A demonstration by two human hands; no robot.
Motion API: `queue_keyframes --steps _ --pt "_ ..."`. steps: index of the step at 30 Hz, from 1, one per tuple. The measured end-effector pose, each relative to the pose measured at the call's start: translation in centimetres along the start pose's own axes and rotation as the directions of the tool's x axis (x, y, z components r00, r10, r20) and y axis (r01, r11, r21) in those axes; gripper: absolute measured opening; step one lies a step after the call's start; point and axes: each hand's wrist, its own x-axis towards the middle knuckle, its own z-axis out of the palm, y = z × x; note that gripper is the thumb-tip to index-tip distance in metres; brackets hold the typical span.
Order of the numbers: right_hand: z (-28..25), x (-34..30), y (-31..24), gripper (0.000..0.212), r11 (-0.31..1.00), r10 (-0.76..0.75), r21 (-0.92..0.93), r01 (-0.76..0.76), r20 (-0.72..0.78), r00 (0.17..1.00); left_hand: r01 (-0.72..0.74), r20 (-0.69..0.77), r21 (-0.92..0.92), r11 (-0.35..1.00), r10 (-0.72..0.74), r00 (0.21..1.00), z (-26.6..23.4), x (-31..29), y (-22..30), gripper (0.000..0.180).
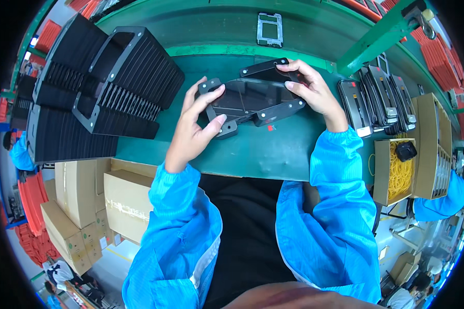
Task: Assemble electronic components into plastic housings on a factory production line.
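Two grips, the left hand point(192, 123) and the right hand point(314, 91), hold one black panelled frame point(253, 98) over the green work surface point(242, 154), its long axis running left to right between them, with the right end angled slightly away from the body. The left hand spans the left end, thumb and index finger spread, while the right hand takes a narrower hold at the far right corner. Both hands make contact, so neither is nearer; control of any rotation appears to depend on this offset.
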Motion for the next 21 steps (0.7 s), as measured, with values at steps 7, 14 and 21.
queue_keyframes --steps 7,14,21 --pt "-0.4 1.4 -0.3 0.034 0.998 -0.038 -0.059 0.030 -0.134 0.990 0.020 -0.091 -0.451 0.892 -0.068 0.994 2.1 0.0 -0.9 0.050" --pt "4.2 5.3 -11.7 0.028 0.933 0.007 0.340 0.119 -0.348 0.938 -0.099 -0.141 -0.341 0.935 0.053 0.989 2.6 -0.1 -1.8 0.048" --pt "3.6 2.6 -10.6 0.050 0.747 -0.226 0.658 -0.094 0.385 0.895 -0.095 -0.095 -0.344 0.934 0.066 0.993 2.0 0.2 -2.4 0.042"
